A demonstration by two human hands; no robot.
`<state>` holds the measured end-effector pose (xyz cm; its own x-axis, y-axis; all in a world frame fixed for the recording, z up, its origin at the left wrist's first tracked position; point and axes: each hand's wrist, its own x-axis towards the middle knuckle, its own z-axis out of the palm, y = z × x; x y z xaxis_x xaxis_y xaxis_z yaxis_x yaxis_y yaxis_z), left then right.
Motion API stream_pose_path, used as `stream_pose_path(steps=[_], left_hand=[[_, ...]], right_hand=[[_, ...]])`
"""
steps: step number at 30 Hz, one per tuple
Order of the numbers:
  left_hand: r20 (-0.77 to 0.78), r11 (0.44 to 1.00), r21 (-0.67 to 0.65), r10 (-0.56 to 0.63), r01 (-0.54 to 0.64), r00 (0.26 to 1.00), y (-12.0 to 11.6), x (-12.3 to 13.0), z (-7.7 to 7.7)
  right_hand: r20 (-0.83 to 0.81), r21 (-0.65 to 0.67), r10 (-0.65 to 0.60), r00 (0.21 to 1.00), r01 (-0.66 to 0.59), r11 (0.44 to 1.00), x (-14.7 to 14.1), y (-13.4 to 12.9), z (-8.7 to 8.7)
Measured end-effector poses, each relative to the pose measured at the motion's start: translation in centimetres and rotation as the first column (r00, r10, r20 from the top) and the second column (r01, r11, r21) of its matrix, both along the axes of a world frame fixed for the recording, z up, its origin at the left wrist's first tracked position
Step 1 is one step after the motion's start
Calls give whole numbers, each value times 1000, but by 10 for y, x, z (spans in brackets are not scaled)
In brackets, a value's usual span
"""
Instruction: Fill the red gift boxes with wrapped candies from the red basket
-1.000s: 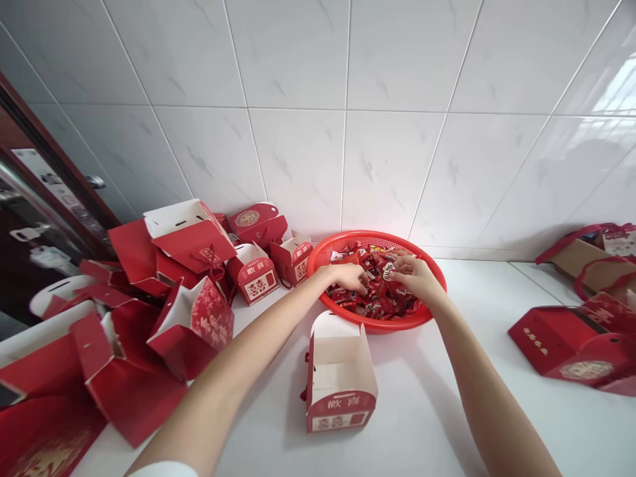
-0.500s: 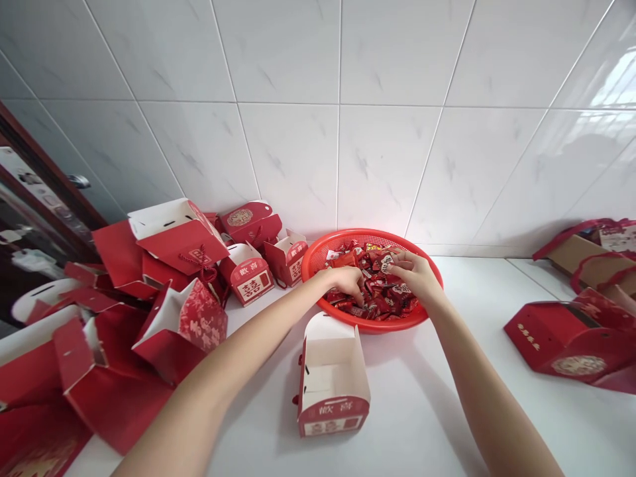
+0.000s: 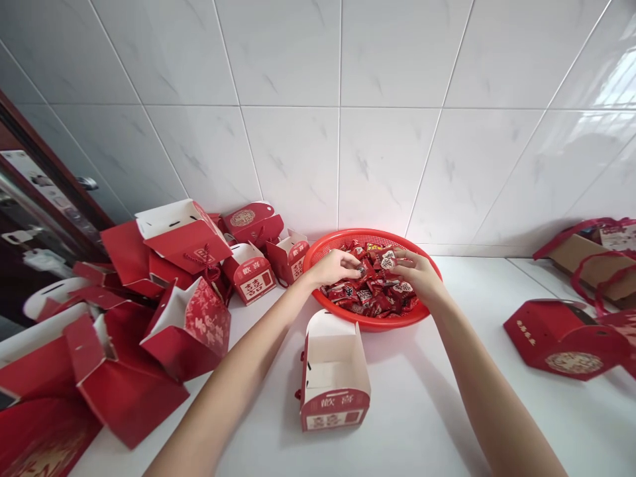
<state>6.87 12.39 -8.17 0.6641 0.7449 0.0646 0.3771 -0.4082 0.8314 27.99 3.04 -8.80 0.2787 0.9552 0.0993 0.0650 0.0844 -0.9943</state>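
A red plastic basket (image 3: 373,324) heaped with red-wrapped candies (image 3: 365,296) stands against the wall. My left hand (image 3: 335,267) is over its left side, fingertips pinched on a small wrapped candy. Over the right side, my right hand (image 3: 419,273) has its thumb and fingers closed on a red candy with a white label (image 3: 387,260). Between my forearms, in front of the basket, an open red-and-white gift box (image 3: 335,404) stands upright on the white table, and its pale inside shows no candies.
Several red gift boxes (image 3: 183,238), many of them open, are piled on the left. Small open boxes (image 3: 254,281) stand by the basket's left. At the right lie a closed red box (image 3: 566,341) and a brown-sided bag (image 3: 581,255) with red ribbon. A tiled wall (image 3: 387,165) bounds the back.
My left hand has lifted out of the candies and shifted back and left, with a candy at its fingertips. My right hand has stayed nearly in place. The view has turned slightly left.
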Motion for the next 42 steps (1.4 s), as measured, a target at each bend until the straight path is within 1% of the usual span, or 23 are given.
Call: stream_pose_path(steps=[4, 6, 8, 10, 13, 17, 21, 27, 30, 32, 35, 37, 39, 42], left_hand=[[140, 997, -48, 60, -54, 988, -6, -18, -5], [162, 995, -66, 86, -76, 983, -8, -23, -6], [151, 994, -78, 93, -81, 984, -10, -25, -4], [121, 994, -73, 84, -76, 989, -13, -24, -1], [62, 996, -32, 83, -81, 995, -18, -21, 3], [-47, 988, 71, 137, -134, 989, -24, -16, 5], [-194, 970, 163, 209, -178, 958, -29, -11, 5], [-360, 966, 221, 210, -135, 909, -30, -8, 9], [-444, 963, 239, 225, -128, 867, -26, -6, 9], [-475, 954, 268, 253, -135, 843, -20, -4, 11], [-496, 934, 319, 307, -159, 812, -4, 1, 15], [-513, 927, 333, 331, -172, 792, 9, 6, 18], [-531, 927, 332, 335, -172, 778, 22, 14, 19], [-551, 942, 306, 292, -136, 782, 37, 26, 16]], right_hand=[[-15, 0, 24, 1000, -24, 1000, 0, 0, 0], [-11, -8, 48, 999, -48, 999, 0, 0, 0], [-5, -21, 77, 997, -77, 997, 0, -1, 1], [-3, -32, 103, 995, -103, 994, -1, -3, 3], [-2, -40, 125, 992, -124, 991, -3, -5, 7], [4, -38, 121, 993, -121, 992, -6, -7, 11], [1, -33, 94, 996, -94, 995, -6, -6, 11], [-3, -32, 55, 998, -55, 998, -5, -5, 8], [-20, -14, 20, 1000, -21, 1000, -4, -3, 6], [-41, 4, -23, 999, 23, 1000, -2, 0, 4], [-78, 24, -101, 992, 103, 994, 1, 3, 0], [-95, 33, -130, 987, 134, 990, 2, 4, -2], [-103, 42, -135, 985, 140, 989, 1, 4, -2], [-109, 45, -129, 986, 134, 990, -1, 3, -1]])
